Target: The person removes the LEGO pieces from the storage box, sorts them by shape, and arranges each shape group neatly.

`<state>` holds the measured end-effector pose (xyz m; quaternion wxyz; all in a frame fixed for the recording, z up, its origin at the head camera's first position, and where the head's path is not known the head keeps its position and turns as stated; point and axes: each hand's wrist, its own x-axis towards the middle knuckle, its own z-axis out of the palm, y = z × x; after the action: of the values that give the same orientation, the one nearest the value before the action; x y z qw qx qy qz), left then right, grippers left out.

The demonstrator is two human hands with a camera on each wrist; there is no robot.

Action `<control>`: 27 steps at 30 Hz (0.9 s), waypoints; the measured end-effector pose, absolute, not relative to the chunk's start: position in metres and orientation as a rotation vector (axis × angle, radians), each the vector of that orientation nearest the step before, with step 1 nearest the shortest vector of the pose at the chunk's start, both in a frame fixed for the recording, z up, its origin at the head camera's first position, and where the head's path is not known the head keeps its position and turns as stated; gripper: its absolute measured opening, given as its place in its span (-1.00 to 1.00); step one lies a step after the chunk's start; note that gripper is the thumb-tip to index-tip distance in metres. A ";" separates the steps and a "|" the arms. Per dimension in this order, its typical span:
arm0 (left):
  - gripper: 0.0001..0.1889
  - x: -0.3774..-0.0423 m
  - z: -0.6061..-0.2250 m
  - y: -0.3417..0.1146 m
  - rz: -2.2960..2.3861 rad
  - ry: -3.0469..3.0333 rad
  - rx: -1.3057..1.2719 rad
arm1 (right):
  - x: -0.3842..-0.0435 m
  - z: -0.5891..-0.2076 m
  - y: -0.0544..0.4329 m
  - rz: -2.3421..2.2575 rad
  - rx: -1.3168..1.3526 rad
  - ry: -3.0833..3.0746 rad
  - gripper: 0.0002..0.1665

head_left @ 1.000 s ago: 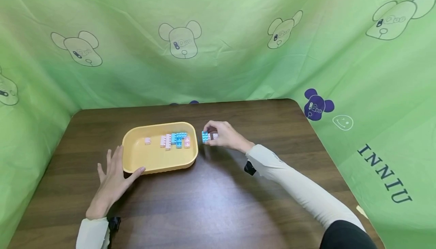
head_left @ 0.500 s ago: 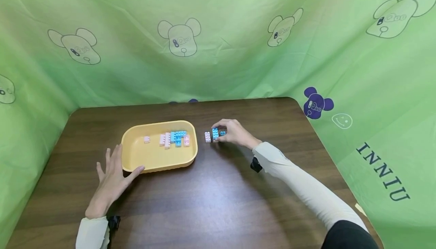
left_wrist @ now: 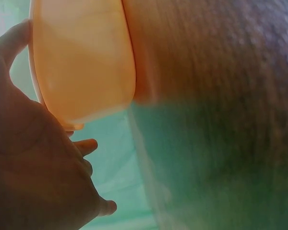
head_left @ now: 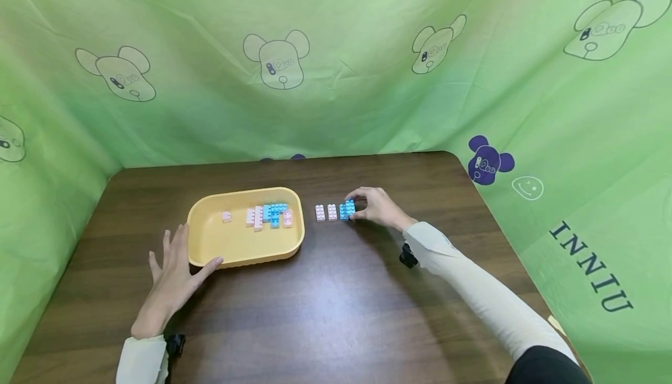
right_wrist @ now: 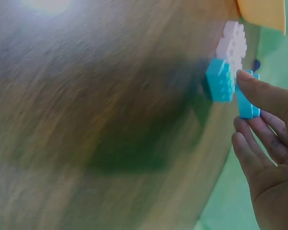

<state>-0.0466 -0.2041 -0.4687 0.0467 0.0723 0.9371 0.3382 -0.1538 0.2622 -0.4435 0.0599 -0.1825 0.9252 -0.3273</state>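
Note:
My right hand [head_left: 385,209] pinches a blue building block [right_wrist: 247,99] between thumb and fingers. The held block overlaps another blue block [right_wrist: 219,80] in the head view, at the right end of a short row on the table. Two pale pink blocks, one at the left [head_left: 319,213] and one in the middle [head_left: 332,212], complete that row. My left hand [head_left: 170,276] lies against the left end of a yellow tray [head_left: 241,259], fingers spread, thumb at its front rim. In the left wrist view the tray's outer wall [left_wrist: 86,62] hides its contents.
Inside the tray, pink and blue blocks [head_left: 275,215] sit grouped toward the right, and a small pink block [head_left: 226,216] lies apart at the left. A green patterned cloth [head_left: 346,110] hangs behind and beside the brown wooden table [head_left: 315,325].
My right hand has moved rightward along the row, away from the tray, with the blue block in its fingers. Both pale pink blocks are now uncovered. The left hand has stayed put.

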 end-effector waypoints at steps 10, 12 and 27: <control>0.20 -0.047 -0.469 -0.205 1.028 2.863 0.224 | -0.154 -0.458 0.276 -0.947 -0.506 2.808 -0.53; 0.20 -0.047 -0.469 -0.204 1.027 2.860 0.225 | -0.154 -0.460 0.277 -0.962 -0.493 2.797 -0.53; 0.20 -0.048 -0.469 -0.205 1.022 2.866 0.224 | -0.159 -0.464 0.273 -1.008 -0.476 2.752 -0.51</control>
<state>-0.0478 -0.2048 -0.4687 0.0453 0.0734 0.9384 0.3345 -0.1591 0.2727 -0.4636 0.0861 -0.1598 0.9234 -0.3382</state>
